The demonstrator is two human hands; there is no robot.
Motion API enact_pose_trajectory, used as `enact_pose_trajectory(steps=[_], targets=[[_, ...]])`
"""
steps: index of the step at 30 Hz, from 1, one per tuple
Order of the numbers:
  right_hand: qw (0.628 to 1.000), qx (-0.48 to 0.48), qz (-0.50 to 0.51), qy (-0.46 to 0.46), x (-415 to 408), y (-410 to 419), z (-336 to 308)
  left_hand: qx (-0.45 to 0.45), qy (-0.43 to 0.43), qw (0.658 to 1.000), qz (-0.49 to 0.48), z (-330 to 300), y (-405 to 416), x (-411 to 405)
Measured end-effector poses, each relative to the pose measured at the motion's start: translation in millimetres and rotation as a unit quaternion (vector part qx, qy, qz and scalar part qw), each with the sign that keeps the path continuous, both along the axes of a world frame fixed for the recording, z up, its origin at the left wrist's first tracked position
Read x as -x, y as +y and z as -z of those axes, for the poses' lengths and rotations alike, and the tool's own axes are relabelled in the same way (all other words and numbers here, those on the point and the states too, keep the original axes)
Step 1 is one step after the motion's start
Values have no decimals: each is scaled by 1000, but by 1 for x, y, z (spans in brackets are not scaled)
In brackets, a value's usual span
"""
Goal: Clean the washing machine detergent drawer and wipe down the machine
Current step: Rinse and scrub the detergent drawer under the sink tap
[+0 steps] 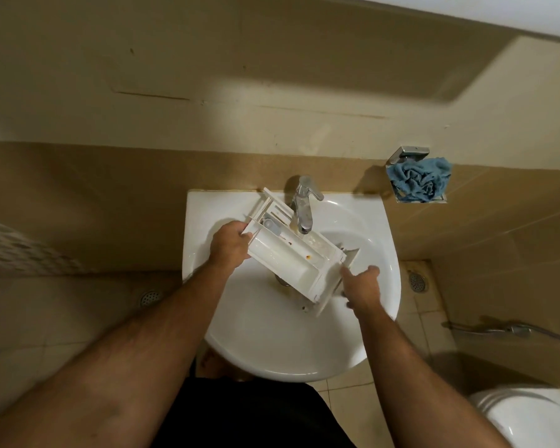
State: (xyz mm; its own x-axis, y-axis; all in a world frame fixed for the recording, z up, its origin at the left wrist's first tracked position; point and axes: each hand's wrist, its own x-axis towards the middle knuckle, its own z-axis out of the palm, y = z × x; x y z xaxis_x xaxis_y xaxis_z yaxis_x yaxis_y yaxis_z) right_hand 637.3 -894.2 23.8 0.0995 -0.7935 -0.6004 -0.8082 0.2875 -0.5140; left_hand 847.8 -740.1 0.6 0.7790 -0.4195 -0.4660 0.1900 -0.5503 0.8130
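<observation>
A white detergent drawer (291, 253) lies slantwise over the white sink (272, 344), its back end up by the chrome tap (304, 205). Brown stains dot its compartments. My left hand (228, 242) grips the drawer's left edge near its back end. My right hand (362, 289) holds the drawer's front panel at the lower right, thumb and a finger spread along it. The tap's spout hangs over the drawer; I cannot tell whether water runs.
A blue cloth (419, 181) sits bunched in a metal holder on the tiled wall, right of the sink. A toilet (530, 418) stands at the lower right, with a spray hose (498, 329) above it. Floor drains (417, 281) lie beside the sink.
</observation>
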Motion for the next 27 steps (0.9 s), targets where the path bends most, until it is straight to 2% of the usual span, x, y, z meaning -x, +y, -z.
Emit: enact_pose_trajectory(steps=[2,4,11,14,21,27], targets=[[994,-68,15,-81,2,2,6,-13,-26,1000,3,-4,-4,-2],[994,-55,3,-91,0,2,11,-23,-38,999,-1,-10,-9,-7],[998,52,-36,-30,-5,-14,1,-27,-24,999,-41,-12,-16,-4],[996,70,-55,-6,-3,-23,-4,-23,-20,999,-37,-7,-15,6],[986,136,-85,41,3,-14,-10,-48,5,999,23,-5,-5,9],[980,172,-87,56,17,-19,-18,-14,34,999,33,-2,-9,20]])
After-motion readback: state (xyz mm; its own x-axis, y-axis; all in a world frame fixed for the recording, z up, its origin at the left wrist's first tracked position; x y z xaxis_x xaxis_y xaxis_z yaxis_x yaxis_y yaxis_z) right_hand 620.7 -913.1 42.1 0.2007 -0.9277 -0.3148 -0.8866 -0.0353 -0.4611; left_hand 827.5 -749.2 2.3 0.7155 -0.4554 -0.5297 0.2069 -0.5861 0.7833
